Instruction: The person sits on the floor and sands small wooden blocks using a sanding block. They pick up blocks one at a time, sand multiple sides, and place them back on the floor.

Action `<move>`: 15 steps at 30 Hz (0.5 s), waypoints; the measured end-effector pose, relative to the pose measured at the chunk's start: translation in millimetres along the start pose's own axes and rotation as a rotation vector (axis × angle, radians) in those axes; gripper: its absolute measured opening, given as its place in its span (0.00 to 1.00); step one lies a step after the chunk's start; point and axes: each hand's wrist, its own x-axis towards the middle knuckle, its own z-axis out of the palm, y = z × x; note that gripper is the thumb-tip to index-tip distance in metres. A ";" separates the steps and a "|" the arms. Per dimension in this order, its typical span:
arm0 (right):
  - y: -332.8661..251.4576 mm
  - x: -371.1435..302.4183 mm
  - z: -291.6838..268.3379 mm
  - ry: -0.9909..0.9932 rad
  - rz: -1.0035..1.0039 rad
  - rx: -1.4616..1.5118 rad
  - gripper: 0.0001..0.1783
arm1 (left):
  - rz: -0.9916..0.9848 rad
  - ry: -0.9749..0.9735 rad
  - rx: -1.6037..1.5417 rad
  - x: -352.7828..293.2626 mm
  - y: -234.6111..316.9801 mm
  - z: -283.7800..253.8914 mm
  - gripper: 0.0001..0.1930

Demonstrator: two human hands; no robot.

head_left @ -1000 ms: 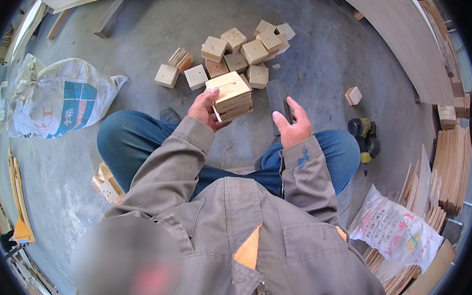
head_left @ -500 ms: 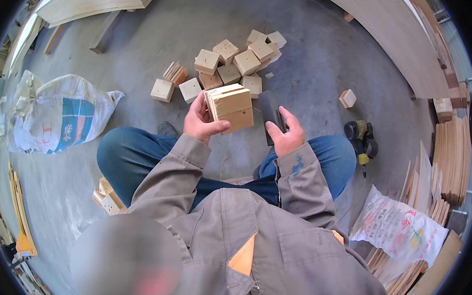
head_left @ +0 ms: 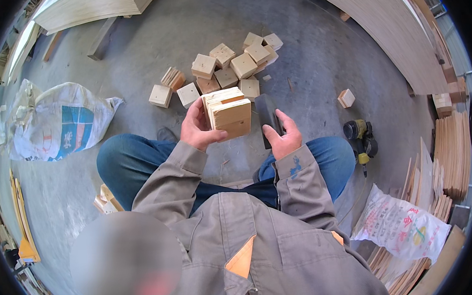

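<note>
Raised in front of me, my left hand (head_left: 199, 125) grips a squarish wooden block (head_left: 231, 119) made of stacked flat pieces. The thumb presses on its near face and the fingers wrap its left side. Just to the right, my right hand (head_left: 284, 136) holds a dark, flat rectangular block (head_left: 267, 118) by its side, tilted a little. A narrow gap separates the dark block from the wood. Beyond them on the floor lies a loose heap of similar wooden blocks (head_left: 243, 65), the nearest ones partly hidden by the block I hold.
A yellow-and-black power drill (head_left: 359, 140) lies right of my knee, with one wooden block (head_left: 346, 98) beyond it. White sacks lie at left (head_left: 45, 124) and lower right (head_left: 400, 224). Large stacked panels (head_left: 380, 30) edge the far right; wood strips (head_left: 450, 156) stand below them.
The wooden block has tipped slightly, showing more of its layered upper side. The dark block has turned a little and shows more of its edge. Both hands keep their hold.
</note>
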 end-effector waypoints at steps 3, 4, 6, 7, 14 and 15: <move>-6.1 -0.3 -0.2 0.002 0.038 0.015 0.34 | 0.002 -0.084 -0.002 1.8 6.1 -2.2 0.59; -5.2 0.4 -0.1 0.008 0.025 0.004 0.34 | 0.015 -0.096 -0.003 2.0 8.2 -1.0 0.59; -2.6 0.4 0.7 0.014 0.006 -0.007 0.34 | 0.039 -0.115 -0.005 0.7 12.7 1.5 0.59; -1.4 0.6 1.2 0.017 -0.004 -0.006 0.34 | 0.061 -0.149 -0.005 1.6 15.8 2.5 0.58; -0.1 0.8 3.2 0.031 -0.027 -0.029 0.33 | -0.001 -0.174 -0.152 0.2 14.7 2.6 0.58; -0.7 1.0 2.8 0.029 -0.043 -0.032 0.33 | -0.027 -0.194 -0.199 1.7 11.9 -1.0 0.58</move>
